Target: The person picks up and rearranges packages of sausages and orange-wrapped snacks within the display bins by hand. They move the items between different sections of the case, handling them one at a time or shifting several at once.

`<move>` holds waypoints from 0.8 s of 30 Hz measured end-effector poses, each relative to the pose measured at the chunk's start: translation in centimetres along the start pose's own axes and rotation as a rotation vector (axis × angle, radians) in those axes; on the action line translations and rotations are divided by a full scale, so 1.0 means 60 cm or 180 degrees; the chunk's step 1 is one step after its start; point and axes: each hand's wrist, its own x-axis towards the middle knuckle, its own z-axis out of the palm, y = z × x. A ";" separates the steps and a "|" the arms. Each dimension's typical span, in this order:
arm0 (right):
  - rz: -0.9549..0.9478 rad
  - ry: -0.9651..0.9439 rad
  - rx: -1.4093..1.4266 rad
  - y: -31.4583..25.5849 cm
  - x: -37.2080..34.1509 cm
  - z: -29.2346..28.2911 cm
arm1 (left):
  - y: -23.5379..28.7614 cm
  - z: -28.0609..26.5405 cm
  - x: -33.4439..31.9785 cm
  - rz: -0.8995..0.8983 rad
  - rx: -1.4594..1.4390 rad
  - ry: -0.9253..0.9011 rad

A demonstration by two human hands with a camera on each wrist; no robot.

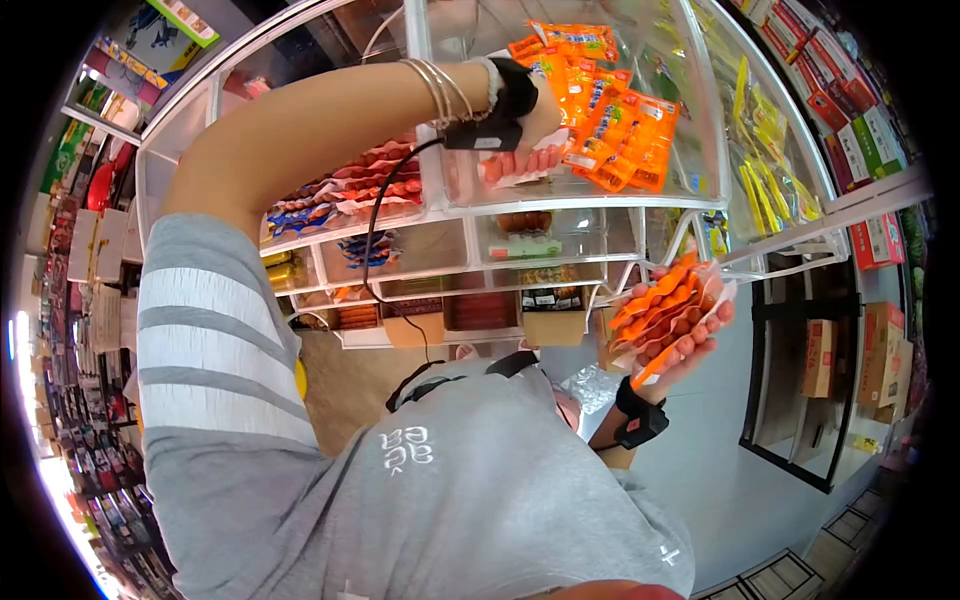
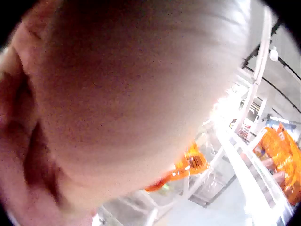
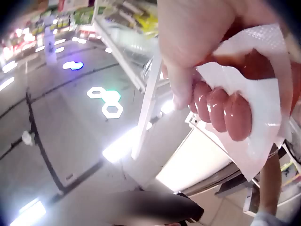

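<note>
My left hand (image 1: pixel 540 115) reaches into a clear bin (image 1: pixel 460 185) and grips a sausage pack (image 1: pixel 525 165) with pink links and white film; its fingertips are largely hidden. Right beside it lies a pile of orange sausage packs (image 1: pixel 615 125). In the left wrist view the left hand (image 2: pixel 127 103) fills most of the frame, with an orange pack (image 2: pixel 190 165) behind it. My right hand (image 1: pixel 690 350) holds a fanned stack of orange sausage packs (image 1: pixel 655 315) outside the bin. Up close, the right hand's thumb (image 3: pixel 181 89) presses a pack with glossy sausages (image 3: pixel 237 117) and white backing.
Red and blue snack packs (image 1: pixel 350 185) fill the neighbouring bin. Yellow packs (image 1: pixel 765 160) hang in the right-hand compartment. Lower shelves (image 1: pixel 480 310) hold more packed goods. A black cable (image 1: pixel 370 230) runs down from the left wrist. Cartons (image 1: pixel 880 350) stand at the right.
</note>
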 end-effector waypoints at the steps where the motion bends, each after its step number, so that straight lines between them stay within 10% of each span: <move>1: 0.0030 -0.0096 0.0232 -0.005 0.007 0.012 | -0.009 -0.011 -0.024 0.0017 -0.0173 0.0085; 3: 0.0094 -0.0283 0.0699 -0.020 0.019 0.035 | -0.047 -0.002 -0.034 0.0074 -0.0815 0.0637; 5: 0.0263 -0.1376 -0.0832 -0.063 0.105 0.031 | -0.080 -0.013 -0.095 0.0230 -0.2073 0.1561; 7: 0.0052 0.0449 -0.3242 -0.039 0.140 0.144 | -0.064 -0.024 -0.158 0.0367 -0.2280 0.2163; 9: -0.0374 -0.1731 -0.4864 -0.029 0.261 0.181 | -0.087 0.007 -0.181 0.0958 -0.3591 0.3120; 14: 0.0836 -0.2957 -0.6954 0.099 0.389 0.187 | -0.139 0.073 -0.169 -0.0269 -0.3439 0.5197; 17: 0.2181 -0.4219 -0.7347 0.138 0.403 0.131 | -0.137 0.075 -0.173 -0.0418 -0.3534 0.5367; 20: 0.2963 -0.4103 -0.7385 0.163 0.420 0.128 | -0.134 0.080 -0.159 -0.0481 -0.3324 0.5520; 24: 0.2564 -0.4465 -0.7527 0.172 0.425 0.094 | -0.122 0.077 -0.160 -0.0497 -0.3016 0.5580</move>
